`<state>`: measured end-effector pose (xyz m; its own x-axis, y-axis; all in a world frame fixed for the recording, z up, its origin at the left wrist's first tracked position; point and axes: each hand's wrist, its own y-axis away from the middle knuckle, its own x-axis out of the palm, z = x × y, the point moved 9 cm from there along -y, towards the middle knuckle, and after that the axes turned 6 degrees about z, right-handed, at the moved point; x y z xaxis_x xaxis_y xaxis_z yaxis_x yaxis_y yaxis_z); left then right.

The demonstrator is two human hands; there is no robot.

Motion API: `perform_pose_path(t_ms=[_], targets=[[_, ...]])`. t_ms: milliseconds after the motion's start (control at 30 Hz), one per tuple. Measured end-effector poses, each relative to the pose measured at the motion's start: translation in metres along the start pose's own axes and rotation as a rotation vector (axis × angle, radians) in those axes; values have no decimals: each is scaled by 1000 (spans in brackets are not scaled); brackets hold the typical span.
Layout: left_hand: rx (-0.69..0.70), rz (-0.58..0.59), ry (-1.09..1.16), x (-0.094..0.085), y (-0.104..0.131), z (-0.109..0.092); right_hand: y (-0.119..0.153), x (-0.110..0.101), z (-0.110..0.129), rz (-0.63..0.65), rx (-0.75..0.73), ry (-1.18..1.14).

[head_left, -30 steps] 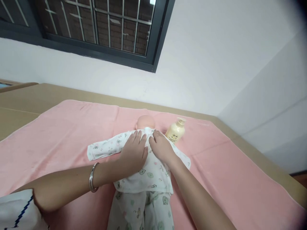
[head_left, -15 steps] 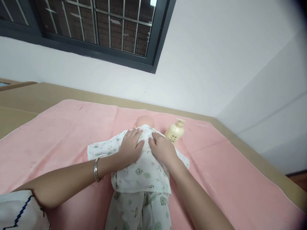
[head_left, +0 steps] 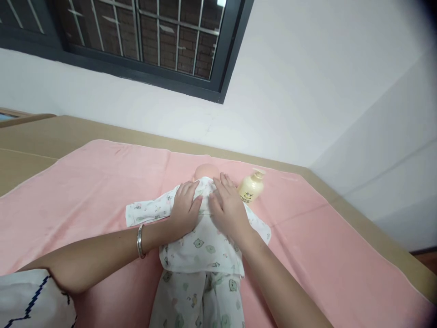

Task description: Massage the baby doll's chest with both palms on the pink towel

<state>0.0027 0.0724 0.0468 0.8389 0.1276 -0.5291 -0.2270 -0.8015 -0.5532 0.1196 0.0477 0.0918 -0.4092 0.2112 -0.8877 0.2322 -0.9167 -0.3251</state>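
Observation:
A baby doll lies on its front or back, I cannot tell which, with only the rounded top of its head (head_left: pixel 206 171) bare. It wears a white printed shirt (head_left: pixel 201 253) and matching trousers (head_left: pixel 196 300). My left hand (head_left: pixel 185 207) rests flat on the upper left of the shirt, fingers stretched out. On the upper right of the shirt lies my right hand (head_left: pixel 230 209), its fingers extended towards the head. Neither hand grips anything. Just right of my right hand stands a pale yellow pump bottle (head_left: pixel 251 187).
A pink cloth (head_left: pixel 307 237) covers most of the tan surface (head_left: pixel 129 136) beneath the doll. Behind it rises a white wall (head_left: pixel 273 91) with a dark-framed, barred window (head_left: pixel 218 91). A silver bangle (head_left: pixel 139 241) circles my left wrist.
My right hand has slid slightly up the shirt, and its fingers now reach nearer the doll's head. My left hand stays almost in place. The view has shifted slightly.

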Motion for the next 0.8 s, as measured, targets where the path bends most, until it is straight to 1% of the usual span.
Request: perform_pose_path(t_ms=[33,67,167,200,233,300,367,467,533,600,700,767,800], targets=[[4,-1,6,0,0,0,0,-1,1,-13,-9,-8],[6,-2,11,-1,0,0,0,1,1,5,-18,-18],[-3,-3,19,-1,0,0,1,15,5,158,-35,-67],[-7,-2,22,-1,0,1,1,18,5,188,-33,-91],[-8,-2,25,-1,0,1,1,18,6,188,-27,-112],[-2,-7,31,-2,0,0,1,14,6,135,-18,-125],[4,-13,27,-2,0,-1,0,14,6,104,-24,-88],[0,5,1,0,0,-1,1,23,8,182,-58,-27],[11,52,-23,2,4,-3,1,22,6,209,-55,8],[35,113,-53,4,10,-9,1,9,1,171,-21,46],[56,223,-49,2,18,-25,-1,-23,-6,61,27,65],[39,324,81,3,17,-41,-1,-50,-12,-33,51,57],[14,374,204,5,13,-50,0,-64,-17,-87,70,54]])
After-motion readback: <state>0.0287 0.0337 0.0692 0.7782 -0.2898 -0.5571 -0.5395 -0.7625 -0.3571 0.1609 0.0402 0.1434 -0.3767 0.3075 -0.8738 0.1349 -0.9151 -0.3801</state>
